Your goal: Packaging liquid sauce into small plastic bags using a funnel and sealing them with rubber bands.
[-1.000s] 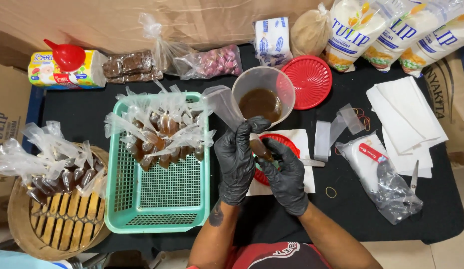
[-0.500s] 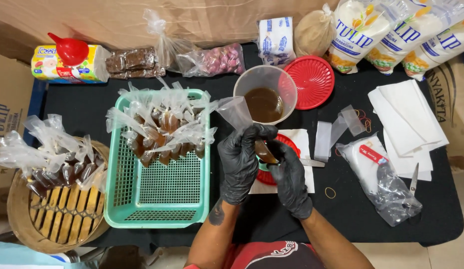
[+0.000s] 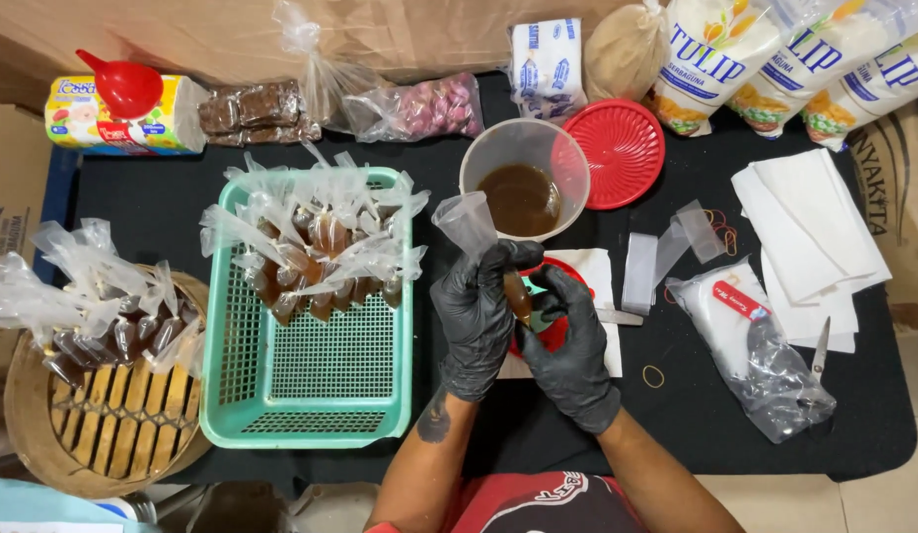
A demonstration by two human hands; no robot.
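**Small bag of brown liquid pinched between both gloved hands**

While my two hands meet over the middle of the black counter (image 3: pixel 676 415), the small clear bag (image 3: pixel 476 229) stands between them. Its filled lower end, brown with liquid, sits inside my left hand (image 3: pixel 476 321), and its empty neck runs up and away toward 11 o'clock. That makes the bag's long axis near upright, tilted a little left. My left grip is closed around the filled part, thumb and fingers pressed on it. My right hand (image 3: pixel 569 345) lies just beside it at 4 o'clock, fingers curled in and touching the same bag low down; I judge it a pinch, though the fingertips are hidden behind the left hand. The left hand is the nearer one to the neck.

At 12 o'clock from my hands, close by, stands the clear cup of brown liquid (image 3: pixel 523 183), with a red lid (image 3: pixel 620 150) at its right. The green basket (image 3: pixel 311 385), at 9 o'clock, holds filled, tied bags in its far half.

A red thing under my hands is mostly covered; I cannot make out what it is. Something small and green shows between my palms, unclear too.
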